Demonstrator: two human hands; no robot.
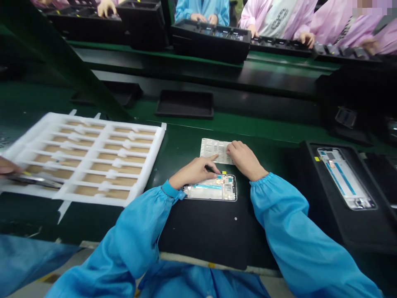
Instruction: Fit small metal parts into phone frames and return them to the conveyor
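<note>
The phone frame (pixel 208 192) lies flat on a black mat (pixel 203 238), directly in front of the person, with its left part beneath the left hand (pixel 196 170). That hand comes in from the left and overlaps the frame's upper edge; its digits stand apart, one stretching toward a pale sheet (pixel 214 150) with rows of small pieces, the lower ones bent down over the frame close to a yellow tab (pixel 223 172). Whether those lower fingertips press on the frame cannot be told. The right hand (pixel 243 158) is beyond the frame's upper right corner, apart from it, at the right side of the sheet; its fingers are bent and drawn together, and whether they pinch a piece cannot be told. The sheet lies just past the frame, on the green bench (pixel 173 151). A tiny pale bit (pixel 235 218) lies on the mat, nearer the person than the frame. Well to the right, a second phone frame (pixel 347 178) rests in a black tray (pixel 328 211). To the left is a white divided tray (pixel 145 165), over whose near left part a co-worker's hand (pixel 8 167) holds a slim metal tool (pixel 40 180).
</note>
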